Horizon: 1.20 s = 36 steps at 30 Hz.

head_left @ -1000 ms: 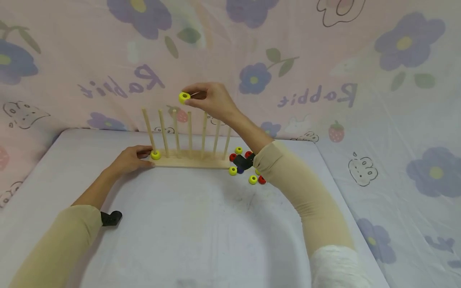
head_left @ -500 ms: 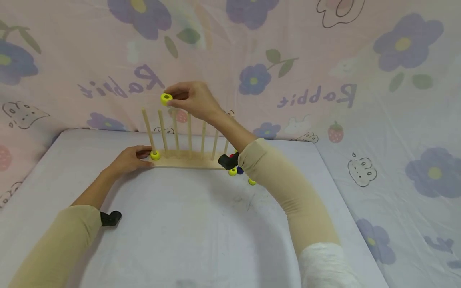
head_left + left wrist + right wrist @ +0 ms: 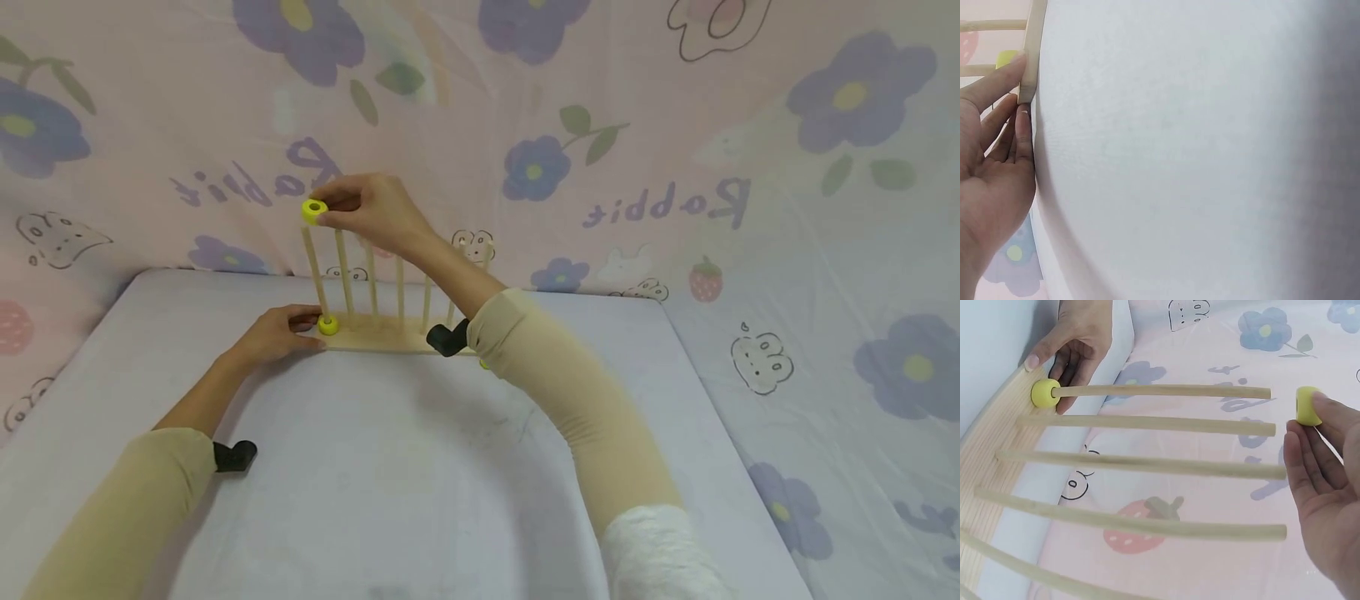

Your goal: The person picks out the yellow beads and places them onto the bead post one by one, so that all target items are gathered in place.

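Note:
A yellow bead is pinched between the thumb and fingers of my right hand, just above the tip of the leftmost peg. In the right wrist view a small gap separates this bead from the end of that peg, with the hole facing it. Another yellow bead sits around the foot of the same peg. My left hand grips the left end of the wooden peg rack, thumb at the front edge and fingers behind. Several other upright pegs stand bare in the right wrist view.
My right forearm covers the rack's right end and most of the loose beads; only a sliver of one yellow bead shows. A white-covered table lies below, with a printed cloth hanging behind. Each wrist wears a black camera mount.
My right hand has carried the yellow bead leftward, from over the middle pegs to over the leftmost peg. The right forearm now hides most loose beads. My left hand keeps its hold.

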### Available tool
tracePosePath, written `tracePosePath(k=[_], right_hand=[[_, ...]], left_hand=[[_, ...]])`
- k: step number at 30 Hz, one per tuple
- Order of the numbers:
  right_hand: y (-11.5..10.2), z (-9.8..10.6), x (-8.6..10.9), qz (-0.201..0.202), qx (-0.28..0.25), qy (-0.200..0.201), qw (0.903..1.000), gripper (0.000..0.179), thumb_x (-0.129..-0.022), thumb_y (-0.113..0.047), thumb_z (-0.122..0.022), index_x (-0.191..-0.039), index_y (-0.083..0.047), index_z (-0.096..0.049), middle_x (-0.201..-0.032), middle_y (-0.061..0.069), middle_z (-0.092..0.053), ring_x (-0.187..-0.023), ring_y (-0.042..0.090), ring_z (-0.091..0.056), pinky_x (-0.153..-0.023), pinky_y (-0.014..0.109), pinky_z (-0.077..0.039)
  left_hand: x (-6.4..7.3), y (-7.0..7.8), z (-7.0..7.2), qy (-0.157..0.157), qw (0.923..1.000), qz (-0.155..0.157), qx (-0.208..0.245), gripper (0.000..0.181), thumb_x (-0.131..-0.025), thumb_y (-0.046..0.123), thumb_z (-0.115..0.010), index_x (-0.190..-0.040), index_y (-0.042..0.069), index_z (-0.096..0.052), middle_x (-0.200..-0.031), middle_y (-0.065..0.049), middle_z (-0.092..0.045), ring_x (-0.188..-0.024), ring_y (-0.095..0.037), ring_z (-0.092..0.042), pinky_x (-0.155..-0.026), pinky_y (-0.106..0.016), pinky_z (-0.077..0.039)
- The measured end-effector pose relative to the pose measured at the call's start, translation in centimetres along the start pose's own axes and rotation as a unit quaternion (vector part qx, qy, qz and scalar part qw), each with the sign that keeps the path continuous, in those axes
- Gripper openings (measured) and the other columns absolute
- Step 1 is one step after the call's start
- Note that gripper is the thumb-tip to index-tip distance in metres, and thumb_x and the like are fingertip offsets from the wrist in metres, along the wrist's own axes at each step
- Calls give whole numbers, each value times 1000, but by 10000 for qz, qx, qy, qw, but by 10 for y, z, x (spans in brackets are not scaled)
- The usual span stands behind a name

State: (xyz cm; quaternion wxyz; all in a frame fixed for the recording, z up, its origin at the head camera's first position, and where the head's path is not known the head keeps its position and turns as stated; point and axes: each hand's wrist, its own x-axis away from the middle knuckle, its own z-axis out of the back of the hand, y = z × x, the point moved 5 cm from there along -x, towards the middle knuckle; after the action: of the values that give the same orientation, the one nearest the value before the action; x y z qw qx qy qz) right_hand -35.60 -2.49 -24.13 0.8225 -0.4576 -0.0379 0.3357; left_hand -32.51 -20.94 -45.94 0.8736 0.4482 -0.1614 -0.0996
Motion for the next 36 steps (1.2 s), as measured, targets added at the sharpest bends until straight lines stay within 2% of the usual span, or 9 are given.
tracePosePath(k=[8, 17, 25, 36], right_hand=[[3, -12, -5, -128, 137, -141, 9997, 32, -90, -14, -74, -121, -7, -70, -109, 0, -74, -93, 1, -68, -83, 12, -52], [5, -22, -8, -271, 389, -287, 9985, 28, -91, -16, -74, -119, -10, -71, -109, -4, -74, -94, -2, -66, -84, 9, -49], [9, -25, -11, -404, 971, -430, 9935, 31, -92, -24, -74, -121, -14, -71, -108, -8, -74, -95, -2, -64, -83, 9, -48], [10, -25, -12, -548, 1095, -454, 9914, 31, -91, -25, -75, -120, -15, -73, -106, -8, -74, -95, -1, -65, -81, 9, -49]], left_hand=[[1, 0, -1, -55, 9999, 45, 98, 80, -88, 18, -77, -151, -5, -33, -152, -26, -38, -138, -41, -40, -116, -49, -33], [0, 0, 0, -45, 10000, 14, -13, 79, -89, 21, -76, -150, -6, -33, -153, -27, -37, -138, -41, -40, -116, -51, -33], [-1, 1, -1, -46, 10000, 3, 34, 79, -89, 20, -76, -151, -6, -33, -153, -26, -37, -138, -41, -40, -115, -50, -34], [0, 1, 0, -39, 10000, -25, -12, 79, -90, 21, -76, -150, -6, -33, -153, -27, -36, -138, -42, -39, -116, -51, -33]])
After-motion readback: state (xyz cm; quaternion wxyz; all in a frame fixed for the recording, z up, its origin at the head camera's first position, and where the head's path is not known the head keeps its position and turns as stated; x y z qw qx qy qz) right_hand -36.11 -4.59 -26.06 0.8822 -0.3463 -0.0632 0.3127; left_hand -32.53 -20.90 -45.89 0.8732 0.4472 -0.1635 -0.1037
